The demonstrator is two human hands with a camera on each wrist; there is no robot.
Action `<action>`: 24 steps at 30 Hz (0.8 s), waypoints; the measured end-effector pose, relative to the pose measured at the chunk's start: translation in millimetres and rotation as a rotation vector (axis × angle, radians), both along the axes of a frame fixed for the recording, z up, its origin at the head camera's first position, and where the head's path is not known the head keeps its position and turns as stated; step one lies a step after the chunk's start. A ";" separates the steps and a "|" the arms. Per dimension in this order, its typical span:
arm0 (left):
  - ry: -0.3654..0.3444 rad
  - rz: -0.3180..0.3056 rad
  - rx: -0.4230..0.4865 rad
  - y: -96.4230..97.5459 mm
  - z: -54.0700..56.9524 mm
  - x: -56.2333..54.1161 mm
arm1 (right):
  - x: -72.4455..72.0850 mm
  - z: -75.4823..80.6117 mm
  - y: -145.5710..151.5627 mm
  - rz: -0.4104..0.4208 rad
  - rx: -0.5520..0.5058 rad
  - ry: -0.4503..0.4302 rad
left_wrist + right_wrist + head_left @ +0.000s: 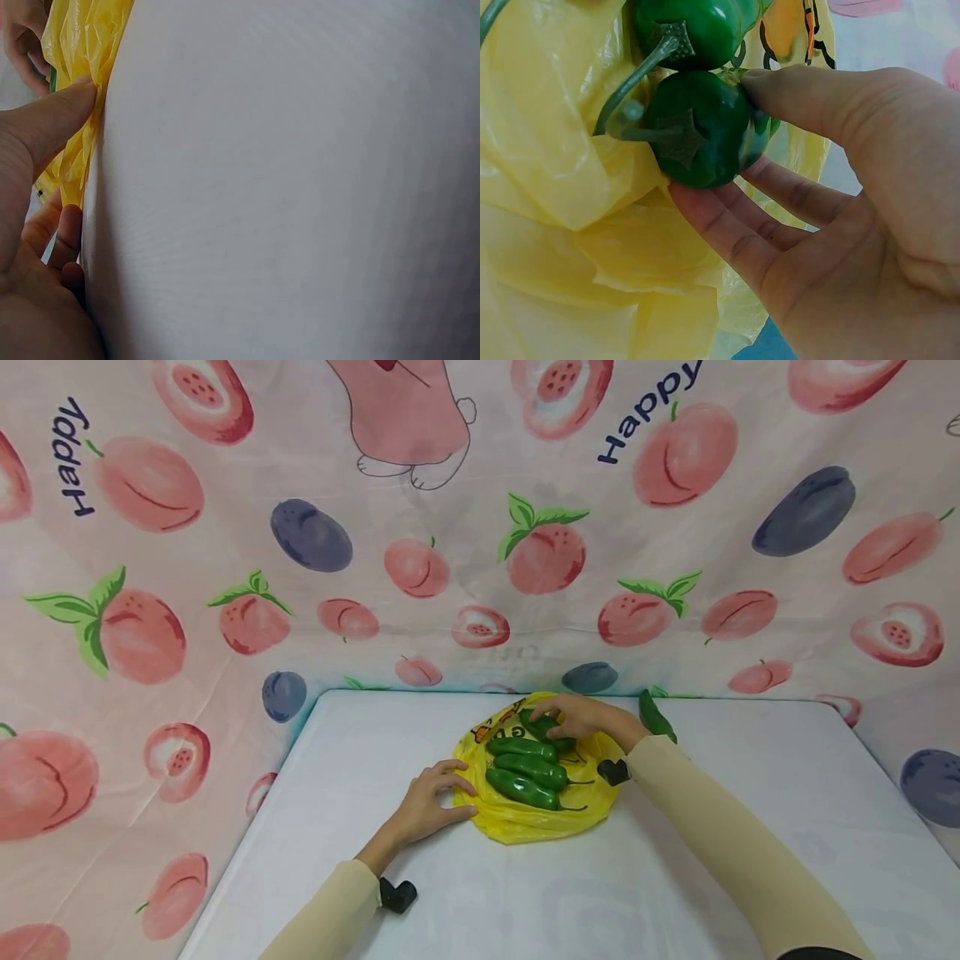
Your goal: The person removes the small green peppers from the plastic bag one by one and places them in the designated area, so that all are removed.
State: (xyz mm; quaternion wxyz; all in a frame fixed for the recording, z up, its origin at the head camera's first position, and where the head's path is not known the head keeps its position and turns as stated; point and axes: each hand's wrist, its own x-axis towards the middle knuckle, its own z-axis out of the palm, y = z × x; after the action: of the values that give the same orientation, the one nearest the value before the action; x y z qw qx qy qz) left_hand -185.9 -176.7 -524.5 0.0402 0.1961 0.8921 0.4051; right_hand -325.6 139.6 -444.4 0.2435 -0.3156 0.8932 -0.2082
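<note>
A yellow plastic bag [540, 827] lies spread on the white table with several green peppers [531, 768] on it, side by side, stems to the right. At the bag's far side my right hand [577, 717] grips one green pepper [697, 131], thumb above and fingers beneath, as the right wrist view shows. Its tip end is partly hidden by the hand. My left hand [426, 806] rests at the bag's left edge, thumb and fingers spread apart and touching the crumpled plastic [79, 45].
Another green pepper [657, 716] lies by itself near the table's back edge, behind the right forearm. A fruit-printed cloth [480, 527] hangs behind the white table [360, 743]. Black wrist devices [397, 895] are worn on both arms.
</note>
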 end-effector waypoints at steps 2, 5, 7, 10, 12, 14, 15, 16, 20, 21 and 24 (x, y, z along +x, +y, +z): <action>0.001 0.000 0.001 -0.1 -0.1 -0.1 | -0.2 -0.5 0.1 -0.004 0.003 -0.002; 0.000 -0.001 0.001 0.0 0.2 0.0 | 0.1 -0.5 0.0 -0.008 0.005 -0.005; 0.001 -0.002 0.001 0.0 0.2 0.0 | 0.5 -0.2 -0.1 -0.008 0.003 -0.007; 0.001 -0.003 0.000 0.2 0.9 0.3 | 1.0 0.2 -0.1 -0.003 0.001 -0.004; 0.002 -0.004 0.001 0.4 1.2 0.4 | 1.0 0.4 0.2 0.003 -0.002 0.001; 0.001 -0.003 0.000 0.5 2.0 0.9 | 1.1 0.5 0.4 0.006 -0.004 0.004; 0.000 -0.003 0.000 0.6 2.2 1.1 | 1.1 0.5 0.4 0.008 -0.006 0.005; 0.001 -0.002 0.001 0.6 2.2 1.1 | 1.3 0.7 0.3 0.007 -0.008 0.004; -0.001 0.001 0.001 0.6 2.4 1.4 | 1.7 1.4 -0.6 0.011 -0.017 0.005; -0.001 0.001 0.002 0.6 2.4 1.3 | 1.8 1.6 -0.9 0.012 -0.019 0.006; -0.001 -0.003 0.000 1.1 2.6 1.1 | 1.9 2.2 -1.3 0.016 -0.014 0.011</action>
State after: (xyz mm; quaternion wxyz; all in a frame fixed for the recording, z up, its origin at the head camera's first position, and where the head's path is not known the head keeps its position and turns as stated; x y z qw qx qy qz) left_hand -184.8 -175.6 -521.9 0.0412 0.1970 0.8917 0.4053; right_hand -323.7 138.3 -442.2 0.2382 -0.3255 0.8904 -0.2107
